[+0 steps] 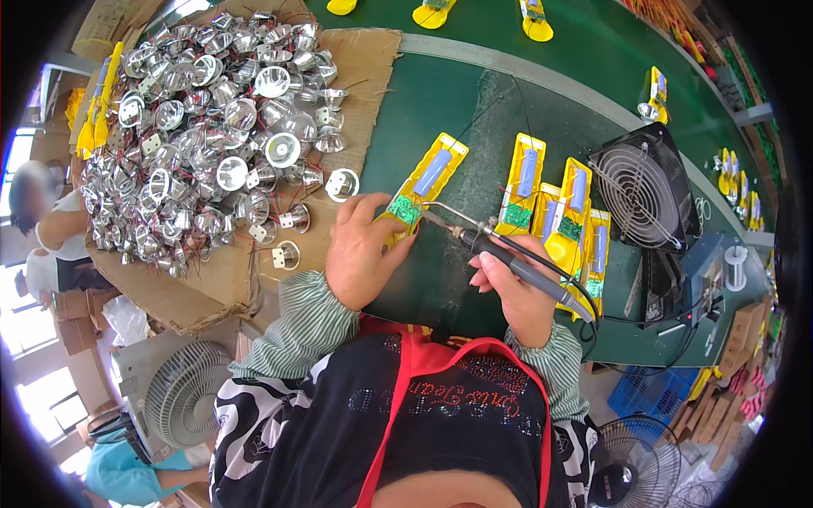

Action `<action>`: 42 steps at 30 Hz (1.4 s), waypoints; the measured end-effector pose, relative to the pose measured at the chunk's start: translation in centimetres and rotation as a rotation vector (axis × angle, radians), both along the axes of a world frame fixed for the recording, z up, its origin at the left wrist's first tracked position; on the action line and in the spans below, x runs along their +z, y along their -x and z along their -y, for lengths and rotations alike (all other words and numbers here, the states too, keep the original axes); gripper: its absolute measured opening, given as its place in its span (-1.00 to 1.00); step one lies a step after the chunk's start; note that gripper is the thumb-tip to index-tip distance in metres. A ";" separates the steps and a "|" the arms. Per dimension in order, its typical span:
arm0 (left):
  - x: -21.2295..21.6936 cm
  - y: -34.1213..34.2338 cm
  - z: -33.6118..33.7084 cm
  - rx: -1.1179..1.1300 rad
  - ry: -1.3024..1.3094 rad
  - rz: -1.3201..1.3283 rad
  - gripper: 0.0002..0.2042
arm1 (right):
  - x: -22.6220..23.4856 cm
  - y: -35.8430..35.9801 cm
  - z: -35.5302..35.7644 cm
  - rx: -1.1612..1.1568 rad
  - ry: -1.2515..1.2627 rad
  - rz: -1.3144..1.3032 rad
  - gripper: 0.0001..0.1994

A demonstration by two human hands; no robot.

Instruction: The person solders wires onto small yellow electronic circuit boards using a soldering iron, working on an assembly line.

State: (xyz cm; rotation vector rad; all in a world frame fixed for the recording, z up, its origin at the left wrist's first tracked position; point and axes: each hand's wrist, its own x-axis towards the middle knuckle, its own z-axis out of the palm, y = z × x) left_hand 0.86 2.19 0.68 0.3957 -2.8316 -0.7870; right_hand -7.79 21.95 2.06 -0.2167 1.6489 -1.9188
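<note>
My left hand (364, 254) grips the lower end of a yellow plastic lamp housing (412, 183), fingers and thumb on either side of it. Inside the housing lie a blue cylindrical battery (434, 172) and a green circuit board (405, 209). A soldering iron (525, 271) with a thin metal feed tube (474, 222) along it is held in my right hand (521, 300). Its tip is at the circuit board's right edge; whether it touches cannot be made out. Right of the iron's tip, several similar yellow housings (569, 199) with batteries and boards lie side by side, some overlapping.
Silvery reflector cups (229, 118) with red wires are heaped on cardboard (360, 93) at left. A black fan (644, 190) and a solder reel (735, 258) on its stand are at right. More yellow housings (535, 21) lie on the green surface beyond. A person sits far left.
</note>
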 end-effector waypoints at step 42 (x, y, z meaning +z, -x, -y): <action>-0.9 0.8 0.6 0.057 -0.087 -0.014 -0.93 | -0.6 0.2 0.1 0.032 -0.022 0.025 -0.80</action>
